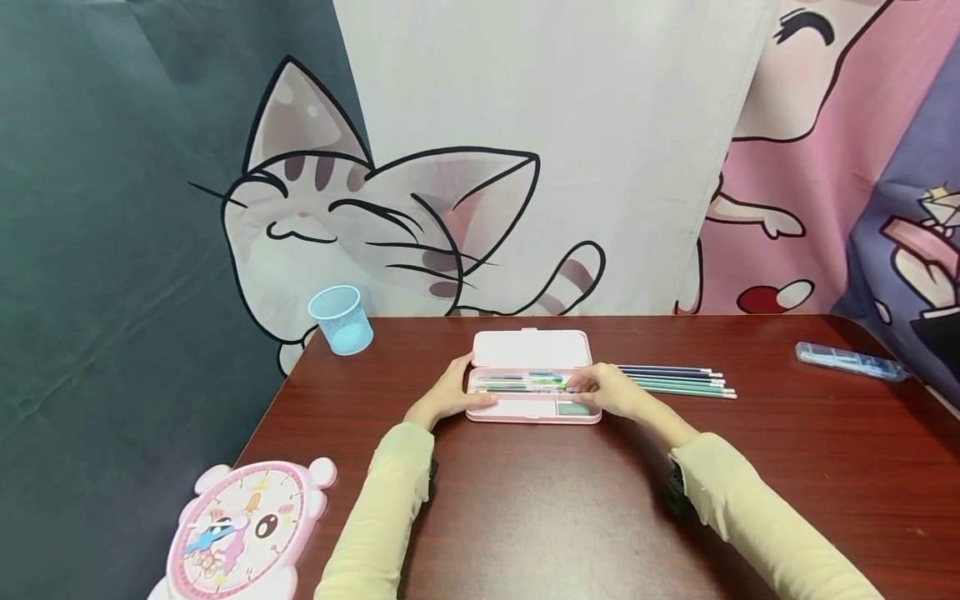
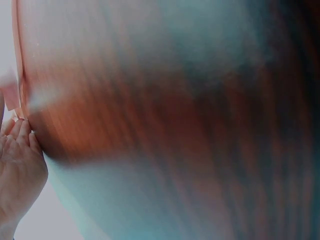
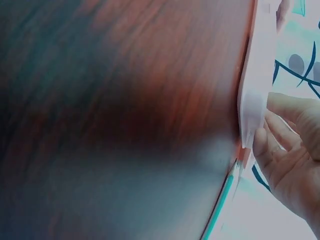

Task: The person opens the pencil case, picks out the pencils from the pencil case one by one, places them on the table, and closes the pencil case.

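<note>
A pink pencil case (image 1: 517, 408) lies on the table with its lid (image 1: 531, 348) raised at the back. Several pens (image 1: 525, 383) fill its rear compartment. A pale green eraser (image 1: 573, 409) sits in the small front-right compartment. My left hand (image 1: 447, 395) grips the left end of the case, thumb along its front part and fingers towards the hinge. At the right end, my right hand (image 1: 611, 390) dips bent fingers into the case over the pens; whether they pinch one is hidden. In the right wrist view, these fingers (image 3: 280, 135) lie against the case's end (image 3: 254, 110).
Several blue and green pencils (image 1: 678, 382) lie just right of the case. A blue mesh cup (image 1: 341, 321) stands at the back left, a pink clock (image 1: 247, 525) at the front left. A clear blue box (image 1: 851, 362) rests at the far right of the wooden table (image 1: 525, 500).
</note>
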Available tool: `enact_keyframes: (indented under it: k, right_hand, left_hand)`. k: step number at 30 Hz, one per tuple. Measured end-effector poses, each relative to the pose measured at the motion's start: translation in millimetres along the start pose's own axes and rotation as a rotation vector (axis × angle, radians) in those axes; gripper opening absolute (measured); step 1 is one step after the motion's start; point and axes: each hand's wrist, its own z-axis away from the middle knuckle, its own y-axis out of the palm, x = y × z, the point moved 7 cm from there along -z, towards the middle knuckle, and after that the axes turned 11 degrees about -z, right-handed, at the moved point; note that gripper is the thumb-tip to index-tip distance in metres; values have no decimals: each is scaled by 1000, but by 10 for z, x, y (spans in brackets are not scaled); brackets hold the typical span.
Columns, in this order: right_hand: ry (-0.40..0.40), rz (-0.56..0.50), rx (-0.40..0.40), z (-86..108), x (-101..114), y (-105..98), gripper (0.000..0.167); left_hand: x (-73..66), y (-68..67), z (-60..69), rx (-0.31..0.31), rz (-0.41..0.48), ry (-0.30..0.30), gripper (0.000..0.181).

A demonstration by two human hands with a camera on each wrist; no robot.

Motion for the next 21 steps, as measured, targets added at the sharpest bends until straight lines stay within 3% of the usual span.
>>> enact_keyframes:
  k: [6, 15, 21]
  right_hand:
    - [1, -13, -19, 7, -19, -3, 13]
    - [-27, 0, 26, -20, 2, 29, 5]
    - [19, -95, -45, -13, -45, -47, 13]
  left_hand:
    - [-12, 6, -5, -3, 1, 8, 96]
    - [-11, -6, 1, -2, 0, 9, 95]
    - [-4, -12, 15, 1, -2, 5, 96]
